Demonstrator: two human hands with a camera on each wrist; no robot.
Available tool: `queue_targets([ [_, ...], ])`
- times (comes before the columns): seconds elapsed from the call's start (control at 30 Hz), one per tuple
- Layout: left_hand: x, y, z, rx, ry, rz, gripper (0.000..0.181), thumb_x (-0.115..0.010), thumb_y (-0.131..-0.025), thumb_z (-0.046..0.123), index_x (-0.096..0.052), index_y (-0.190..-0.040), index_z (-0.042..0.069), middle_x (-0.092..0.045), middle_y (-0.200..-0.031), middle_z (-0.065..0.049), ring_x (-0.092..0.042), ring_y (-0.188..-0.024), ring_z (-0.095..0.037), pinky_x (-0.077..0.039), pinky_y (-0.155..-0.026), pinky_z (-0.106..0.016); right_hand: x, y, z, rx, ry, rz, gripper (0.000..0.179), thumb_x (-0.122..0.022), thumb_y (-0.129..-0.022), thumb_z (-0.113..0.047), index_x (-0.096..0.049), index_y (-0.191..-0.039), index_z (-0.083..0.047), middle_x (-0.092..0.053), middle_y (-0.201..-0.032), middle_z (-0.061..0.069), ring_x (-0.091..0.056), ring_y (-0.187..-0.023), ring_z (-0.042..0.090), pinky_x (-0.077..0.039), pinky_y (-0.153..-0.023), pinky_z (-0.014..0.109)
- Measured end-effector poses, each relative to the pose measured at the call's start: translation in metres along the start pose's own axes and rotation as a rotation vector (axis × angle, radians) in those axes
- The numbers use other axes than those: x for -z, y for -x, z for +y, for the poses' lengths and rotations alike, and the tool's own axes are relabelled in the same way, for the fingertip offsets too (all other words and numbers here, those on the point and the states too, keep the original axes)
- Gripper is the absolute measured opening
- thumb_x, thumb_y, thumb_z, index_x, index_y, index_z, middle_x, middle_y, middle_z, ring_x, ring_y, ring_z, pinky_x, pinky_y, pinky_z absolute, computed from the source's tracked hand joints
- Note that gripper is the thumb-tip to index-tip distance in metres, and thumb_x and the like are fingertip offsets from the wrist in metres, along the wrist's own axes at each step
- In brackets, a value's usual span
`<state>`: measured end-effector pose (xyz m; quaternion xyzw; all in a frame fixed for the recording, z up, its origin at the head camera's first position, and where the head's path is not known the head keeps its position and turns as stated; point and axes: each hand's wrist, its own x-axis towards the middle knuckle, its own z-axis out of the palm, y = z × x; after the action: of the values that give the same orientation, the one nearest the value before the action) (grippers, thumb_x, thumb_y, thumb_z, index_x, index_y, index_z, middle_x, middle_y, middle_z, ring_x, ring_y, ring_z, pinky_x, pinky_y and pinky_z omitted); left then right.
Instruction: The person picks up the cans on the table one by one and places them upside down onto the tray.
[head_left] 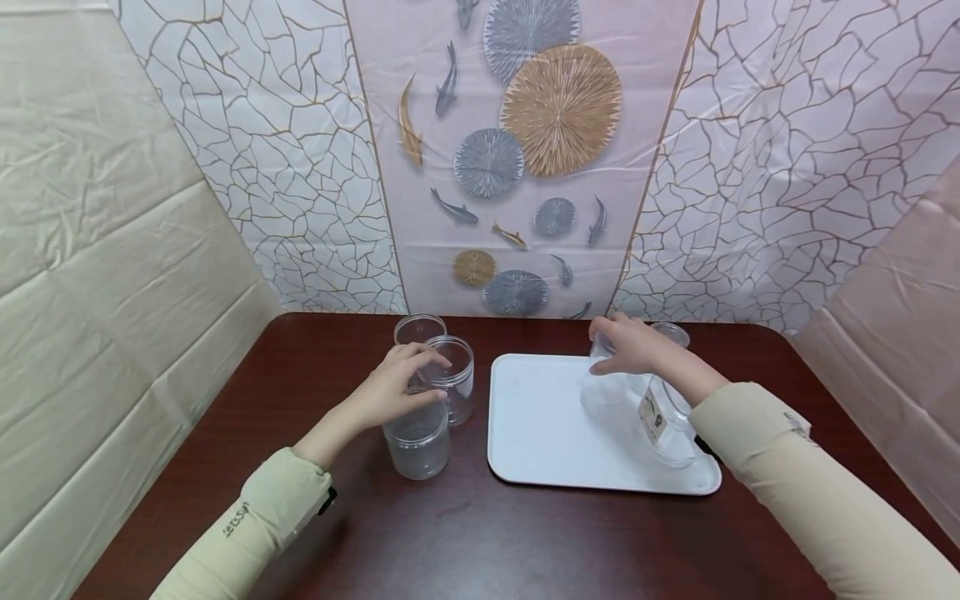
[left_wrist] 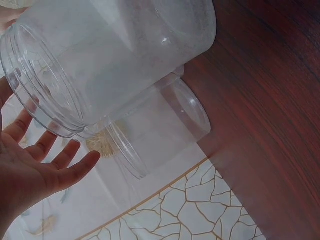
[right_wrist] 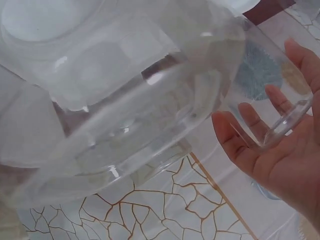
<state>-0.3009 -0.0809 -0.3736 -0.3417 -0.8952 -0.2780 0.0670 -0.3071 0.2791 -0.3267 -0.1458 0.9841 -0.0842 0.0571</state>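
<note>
Pale-green cloth sleeves point(head_left: 840, 508) lie nearest us in the head view. Beyond, we list: three clear cylindrical jars point(head_left: 417, 457), dark red-brown wooden table point(head_left: 465, 550), left hand point(head_left: 393, 385) just over them; one white rectangular tray point(head_left: 536, 421), to their right, bearing a clear labelled vessel point(head_left: 652, 418); one clear cup point(head_left: 602, 345), tray's far right, in the right hand point(head_left: 633, 346). Left wrist: fingers spread beside a jar's ridged rim; contact, we cannot tell. Right wrist: fingers and thumb curled round the cup's end.
</note>
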Motion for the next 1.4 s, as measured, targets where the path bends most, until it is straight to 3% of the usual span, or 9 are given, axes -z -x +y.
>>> queue_targets([
  [0.1,-0.001,0.001,0.0,-0.004,0.004,0.003,0.036,-0.073,-0.081,0.027,-0.062,-0.114,0.018,-0.056,-0.12,-0.004,-0.046,-0.111,-0.025,-0.043,-0.09,-0.046,-0.001,-0.007,-0.002,-0.012,0.019,-0.021,0.046,-0.074,-0.079,-0.027,-0.054,-0.113,-0.005,-0.054,-0.111,0.021,-0.054,-0.098,0.037,-0.047,-0.081,0.051],
  [0.37,-0.003,0.0,-0.003,-0.008,0.009,0.011,0.035,-0.074,-0.081,0.026,-0.063,-0.114,0.019,-0.056,-0.12,-0.004,-0.045,-0.115,-0.026,-0.041,-0.094,-0.049,-0.001,-0.026,-0.009,-0.025,0.014,-0.084,0.046,-0.072,-0.082,-0.025,-0.052,-0.117,-0.003,-0.051,-0.117,0.023,-0.05,-0.107,0.04,-0.043,-0.088,0.053],
  [0.57,-0.003,-0.001,-0.003,-0.012,0.013,0.003,0.035,-0.073,-0.081,0.027,-0.062,-0.114,0.019,-0.056,-0.121,-0.005,-0.045,-0.118,-0.027,-0.04,-0.097,-0.049,-0.003,-0.036,-0.014,-0.065,0.022,-0.123,0.047,-0.072,-0.082,-0.026,-0.052,-0.118,-0.004,-0.051,-0.116,0.023,-0.049,-0.106,0.042,-0.044,-0.086,0.053],
  [0.87,-0.002,0.004,-0.005,-0.004,0.005,0.006,0.035,-0.073,-0.081,0.026,-0.062,-0.114,0.021,-0.056,-0.121,-0.004,-0.045,-0.117,-0.027,-0.04,-0.096,-0.049,-0.004,-0.04,-0.008,-0.09,-0.002,-0.115,0.047,-0.071,-0.082,-0.025,-0.052,-0.117,0.001,-0.047,-0.123,0.028,-0.043,-0.117,0.049,-0.04,-0.093,0.057],
  [1.07,0.0,0.002,-0.005,-0.011,0.0,0.011,0.035,-0.073,-0.082,0.027,-0.062,-0.114,0.021,-0.056,-0.121,-0.004,-0.045,-0.116,-0.026,-0.041,-0.095,-0.048,-0.007,-0.042,-0.005,-0.094,-0.028,-0.122,0.046,-0.069,-0.085,-0.025,-0.049,-0.117,0.001,-0.048,-0.12,0.028,-0.044,-0.115,0.049,-0.042,-0.091,0.055],
  [1.4,-0.001,0.003,-0.005,0.006,0.012,0.002,0.037,-0.073,-0.082,0.027,-0.063,-0.115,0.017,-0.056,-0.121,-0.005,-0.044,-0.117,-0.027,-0.04,-0.096,-0.049,-0.011,-0.043,-0.004,-0.125,-0.034,-0.141,0.048,-0.068,-0.085,-0.024,-0.046,-0.119,0.003,-0.045,-0.123,0.03,-0.037,-0.121,0.053,-0.035,-0.098,0.061],
])
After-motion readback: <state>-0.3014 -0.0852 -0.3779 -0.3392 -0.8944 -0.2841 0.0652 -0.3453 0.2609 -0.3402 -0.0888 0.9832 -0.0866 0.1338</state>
